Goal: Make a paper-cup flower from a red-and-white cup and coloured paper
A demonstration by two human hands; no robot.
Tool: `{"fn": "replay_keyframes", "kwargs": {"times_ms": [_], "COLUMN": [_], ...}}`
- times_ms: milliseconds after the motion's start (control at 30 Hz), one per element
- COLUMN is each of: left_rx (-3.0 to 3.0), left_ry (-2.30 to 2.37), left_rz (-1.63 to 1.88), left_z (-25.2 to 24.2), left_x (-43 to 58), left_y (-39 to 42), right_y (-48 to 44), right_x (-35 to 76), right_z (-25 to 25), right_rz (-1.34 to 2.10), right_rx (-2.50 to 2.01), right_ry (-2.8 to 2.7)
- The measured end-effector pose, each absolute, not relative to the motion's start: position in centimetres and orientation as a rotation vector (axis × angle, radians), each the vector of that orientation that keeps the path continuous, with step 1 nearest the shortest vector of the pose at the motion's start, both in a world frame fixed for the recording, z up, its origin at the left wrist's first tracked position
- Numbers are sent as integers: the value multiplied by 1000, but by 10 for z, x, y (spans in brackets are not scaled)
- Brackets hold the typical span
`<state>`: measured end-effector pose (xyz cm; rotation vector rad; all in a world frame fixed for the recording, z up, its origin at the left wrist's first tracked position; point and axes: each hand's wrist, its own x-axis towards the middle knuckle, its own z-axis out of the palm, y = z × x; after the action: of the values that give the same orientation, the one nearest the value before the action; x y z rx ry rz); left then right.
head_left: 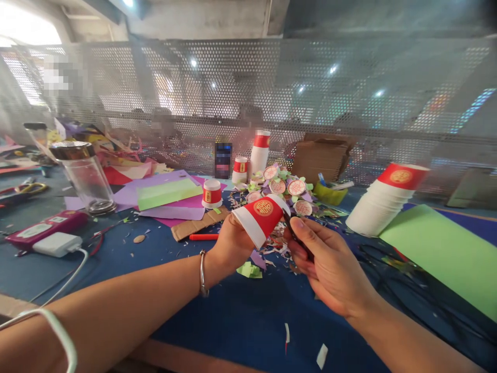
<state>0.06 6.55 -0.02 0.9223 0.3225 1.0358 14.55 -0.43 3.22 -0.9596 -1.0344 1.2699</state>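
Head view: nearest us, one white cable point(67, 339) is lying over the left forearm; a wide reach could be snagging it. Two pale paper scraps point(322, 356) are resting on the dark blue tabletop point(240, 321).

Further in, two hands are working. The left hand point(235, 242) is curling its fingers round one printed cup point(262, 220) from below, some of them hidden; the cup is tilting in the air over the tabletop, narrow end toward the right. The right hand point(330, 264) is clamping its fingers on one dark tool point(290, 227), perhaps scissors, its tip meeting that narrow end or just beside it; we are not managing to tell which. Our worry: hard squeezing could be denting the cup, or the tip could be slipping off the curved wall toward the other hand.

Beyond, we are counting one red pen point(204, 237), one cardboard strip point(196, 226), and a heap of printed discs point(297, 187), at least five showing. A brushing wrist could be scattering them.

Farther back, two small red-and-white cups point(212, 194) are standing apart, near one slim stack point(259, 158). One wider stack point(382, 202) is leaning at right; a knock could be toppling it. Nested layers are defeating our count. One cardboard box point(322, 159) is standing before the perforated screen point(217, 77).
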Motion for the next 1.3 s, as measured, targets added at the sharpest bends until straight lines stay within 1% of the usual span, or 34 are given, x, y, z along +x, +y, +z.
{"fn": "replay_keyframes", "kwargs": {"times_ms": [100, 167, 233, 300, 400, 467, 633, 800, 967, 1300], "left_rx": [1014, 1145, 1257, 1319, 1437, 1422, 1312, 1255, 1263, 1361], "left_ry": [388, 457, 460, 369, 233, 120, 236, 374, 490, 518], "left_rz": [1152, 1089, 949, 750, 355, 205, 221, 335, 376, 296], "left_z": [0, 3, 11, 22, 42, 51, 54, 48, 47, 43], "left_x": [2, -1, -10, -26, -54, -68, -67, -50, -49, -53], "left_y": [65, 65, 67, 70, 77, 81, 79, 75, 79, 88], "right_y": [-4, -4, -5, -6, -7, -8, -9, -7, -5, -7], "right_x": [145, 146, 148, 150, 152, 152, 151, 149, 149, 142], "right_z": [33, 34, 37, 40, 42, 41, 35, 31, 28, 28], "right_rz": [1257, 1242, 1225, 1206, 1186, 1192, 1219, 1223, 1237, 1261], "right_rx": [-954, -932, -915, -924, -960, -980, -999, -1040, -1062, -1084], "right_ry": [-1064, -1083, -1094, -1095, -1095, -1108, -1176, -1262, -1266, -1277]}}
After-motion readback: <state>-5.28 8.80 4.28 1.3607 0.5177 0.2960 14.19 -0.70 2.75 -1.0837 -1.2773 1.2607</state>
